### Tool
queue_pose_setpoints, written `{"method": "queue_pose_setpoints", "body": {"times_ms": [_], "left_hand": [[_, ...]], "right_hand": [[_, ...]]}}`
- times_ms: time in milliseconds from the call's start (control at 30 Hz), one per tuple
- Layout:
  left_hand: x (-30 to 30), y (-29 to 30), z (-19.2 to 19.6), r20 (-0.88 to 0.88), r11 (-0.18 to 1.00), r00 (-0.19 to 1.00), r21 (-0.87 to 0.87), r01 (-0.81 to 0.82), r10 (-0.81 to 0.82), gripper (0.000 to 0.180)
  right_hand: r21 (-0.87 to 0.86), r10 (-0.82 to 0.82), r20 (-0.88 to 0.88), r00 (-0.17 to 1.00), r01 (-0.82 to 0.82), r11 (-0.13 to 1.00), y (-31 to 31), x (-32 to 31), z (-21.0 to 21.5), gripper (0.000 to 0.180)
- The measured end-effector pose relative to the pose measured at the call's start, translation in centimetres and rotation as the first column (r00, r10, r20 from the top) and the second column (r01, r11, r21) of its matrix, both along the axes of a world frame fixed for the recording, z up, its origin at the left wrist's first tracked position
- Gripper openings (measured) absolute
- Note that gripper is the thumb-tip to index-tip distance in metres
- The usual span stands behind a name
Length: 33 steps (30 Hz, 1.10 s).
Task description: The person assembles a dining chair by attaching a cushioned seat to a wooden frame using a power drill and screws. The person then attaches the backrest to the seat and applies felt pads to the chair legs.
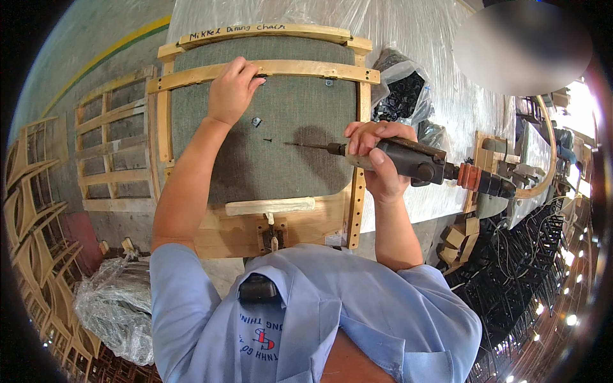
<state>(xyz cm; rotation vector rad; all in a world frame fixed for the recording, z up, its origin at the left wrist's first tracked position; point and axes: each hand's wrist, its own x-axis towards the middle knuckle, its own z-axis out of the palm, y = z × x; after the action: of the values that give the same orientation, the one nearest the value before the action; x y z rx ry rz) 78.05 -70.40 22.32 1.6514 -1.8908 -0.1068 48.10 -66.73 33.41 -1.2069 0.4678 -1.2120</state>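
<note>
Workshop floor (143, 54) showed L of the grey-green fabric panel (191, 121), which lay inside a wooden frame (164, 121). Near the panel's top edge, L hand (234, 91) had fingers pinched narrow at the crossbar (300, 68); couldn't tell what they held. Mid-panel, a small fitting (257, 122) & dark screw (267, 140) lay loose, so work looked part done; upper R of panel, another fitting (329, 83) sat, fixing unclear. R hand (378, 156) gripped a power driver (408, 157), bit apart from screw.
</note>
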Motion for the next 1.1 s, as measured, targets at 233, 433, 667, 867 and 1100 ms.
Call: {"method": "queue_pose_setpoints", "body": {"times_ms": [233, 433, 667, 867, 1100], "left_hand": [[0.7, -0.3, 0.6, 0.019, 0.995, 0.995, 0.015, 0.099, -0.099, 0.013], [1.0, -0.5, 0.6, 0.067, 0.993, 0.992, 0.071, 0.1, -0.104, 0.02], [2.0, -1.6, 0.8, 0.009, 0.982, 0.987, 0.098, 0.159, -0.161, 0.028], [2.3, -2.2, 0.5, 0.017, 0.971, 0.981, 0.151, 0.186, -0.191, 0.03], [2.7, -2.2, -0.3, -0.084, 0.966, 0.979, 0.166, 0.198, -0.186, 0.033]], "right_hand": [[-0.032, -0.02, 0.014, 1.0, 0.02, 0.999, -0.2, 0.2, 0.1, 0.034], [-0.022, -0.024, -0.002, 1.0, 0.024, 0.999, -0.1, 0.2, 0.3, 0.034], [-0.024, -0.066, -0.042, 0.997, 0.065, 0.998, -1.5, 2.3, 0.8, 0.031], [-0.157, -0.07, -0.184, 0.98, 0.041, 0.987, -5.5, 6.9, 1.1, 0.027], [-0.201, -0.146, -0.263, 0.954, 0.094, 0.975, -7.8, 11.9, -1.2, 0.031]]}}
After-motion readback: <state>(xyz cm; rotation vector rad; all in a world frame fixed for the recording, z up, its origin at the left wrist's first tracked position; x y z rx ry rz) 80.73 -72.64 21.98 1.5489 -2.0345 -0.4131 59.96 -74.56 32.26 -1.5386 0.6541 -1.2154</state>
